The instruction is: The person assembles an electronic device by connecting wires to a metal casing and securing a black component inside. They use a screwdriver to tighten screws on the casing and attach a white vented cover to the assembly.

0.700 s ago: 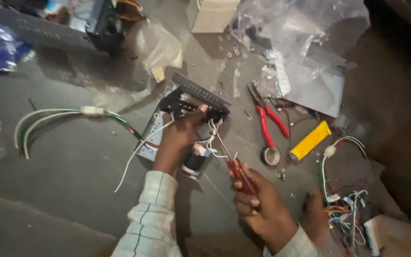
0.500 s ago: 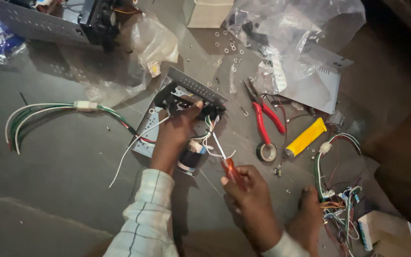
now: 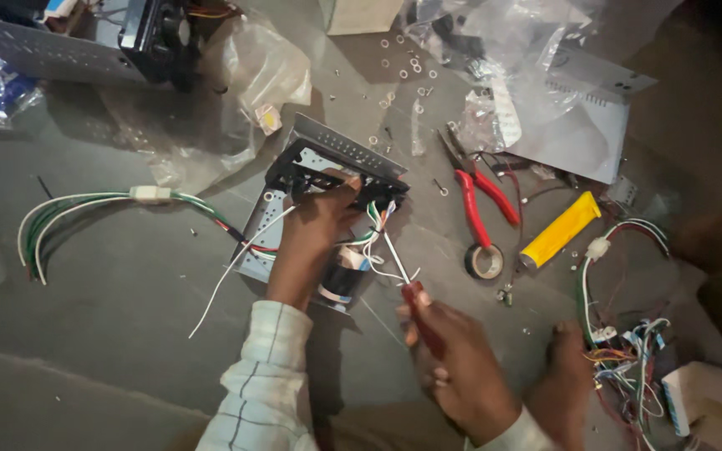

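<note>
On the grey floor: open metal chassis (image 3: 315,219), wires spilling from it.
Left hand (image 3: 315,234): pressed on the chassis, fingers curled over its black front edge, gripping it.
Right hand (image 3: 453,359): clenched around a red-handled screwdriver (image 3: 403,271), whose shaft slants up into the wires at the chassis's right side.
Beside, right: red pliers (image 3: 482,200), tape roll (image 3: 485,261), yellow handle (image 3: 560,230).
Left: wire bundle (image 3: 85,209) trailing from the chassis.
Far right: tangled wiring (image 3: 628,342).
Top: plastic bags (image 3: 269,71), scattered washers (image 3: 407,67).
</note>
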